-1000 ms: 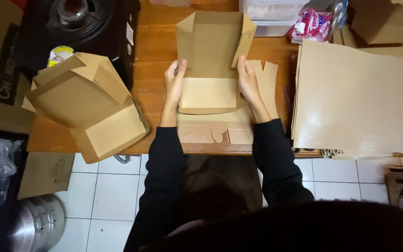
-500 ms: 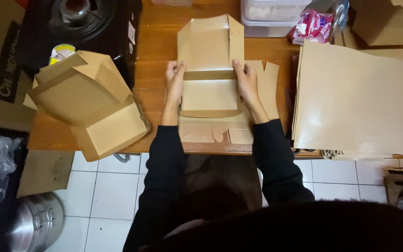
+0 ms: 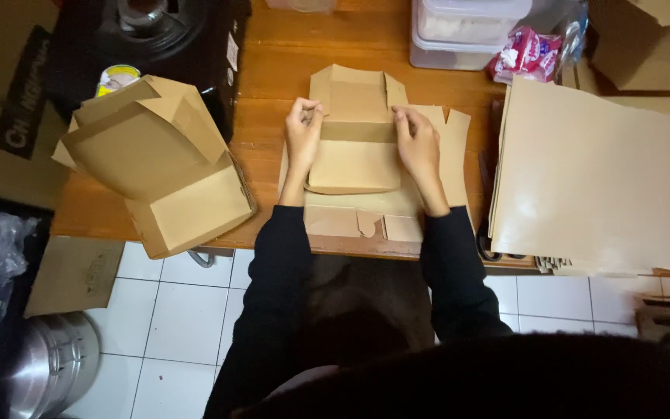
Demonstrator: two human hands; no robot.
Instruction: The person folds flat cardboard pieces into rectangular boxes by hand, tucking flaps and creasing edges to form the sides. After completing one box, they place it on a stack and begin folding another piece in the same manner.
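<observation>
At the left of the frame, a folded brown cardboard box (image 3: pixel 157 167) sits on the wooden table (image 3: pixel 273 70). At centre, the left hand (image 3: pixel 302 140) and right hand (image 3: pixel 419 147) each pinch a side flap of a half-folded kraft box (image 3: pixel 354 143), fingers closed on the card. Flat cardboard sheets (image 3: pixel 599 178) lie at the right.

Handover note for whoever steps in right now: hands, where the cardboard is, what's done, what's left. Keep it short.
Left hand: pinching the left edge of the half-folded box.
Right hand: pressing on its right edge, near the fold.
The box lies on a flat cut blank on the wooden table.
Done: finished open boxes stacked at the left.
Left: this box's sides and lid are not yet formed; a pile of flat sheets sits at the right.
</observation>
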